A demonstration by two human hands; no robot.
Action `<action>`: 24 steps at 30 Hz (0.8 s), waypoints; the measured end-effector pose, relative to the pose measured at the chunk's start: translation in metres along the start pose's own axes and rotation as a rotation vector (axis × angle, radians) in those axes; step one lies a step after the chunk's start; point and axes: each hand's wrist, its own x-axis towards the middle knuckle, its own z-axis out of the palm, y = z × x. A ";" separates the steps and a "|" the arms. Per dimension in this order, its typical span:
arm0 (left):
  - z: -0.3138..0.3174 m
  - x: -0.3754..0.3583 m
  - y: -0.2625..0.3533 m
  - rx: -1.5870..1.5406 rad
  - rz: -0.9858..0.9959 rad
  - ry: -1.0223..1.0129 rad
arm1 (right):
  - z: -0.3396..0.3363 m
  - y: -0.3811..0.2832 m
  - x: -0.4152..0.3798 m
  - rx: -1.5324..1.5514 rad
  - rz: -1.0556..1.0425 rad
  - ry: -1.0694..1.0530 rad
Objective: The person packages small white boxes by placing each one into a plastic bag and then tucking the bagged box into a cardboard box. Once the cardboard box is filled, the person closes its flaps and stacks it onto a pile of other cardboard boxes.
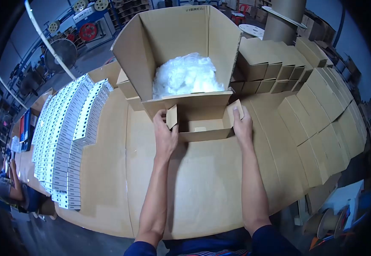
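Observation:
A small open cardboard box [202,136] sits at the middle of the table, between my hands. My left hand [166,132] grips its left side flap, thumb and fingers on the cardboard. On the right, my right hand [242,123] holds the other side flap, with the thumb on its inner face. The inside of the small box shows a small pale patch on its bottom. Right behind it stands a large open carton [174,36] with a heap of clear plastic bags [186,76] in it.
Stacked white labelled boxes [64,132] cover the table's left side. Folded brown boxes [321,123] stand in rows at the right, with more open ones [275,64] behind. A person [12,187] sits at the far left. Spools [330,222] lie low at the right.

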 end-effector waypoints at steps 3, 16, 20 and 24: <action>-0.001 0.003 0.005 -0.052 -0.061 0.027 | 0.000 -0.011 -0.003 -0.041 -0.013 0.034; -0.002 -0.003 0.003 -0.128 -0.139 0.023 | 0.004 0.005 0.004 0.303 0.190 0.134; -0.018 -0.009 0.011 -0.100 -0.085 0.009 | -0.005 -0.021 -0.003 0.139 0.025 0.160; -0.053 -0.023 0.016 -0.123 -0.043 0.005 | 0.003 -0.075 -0.033 -0.077 -0.295 0.422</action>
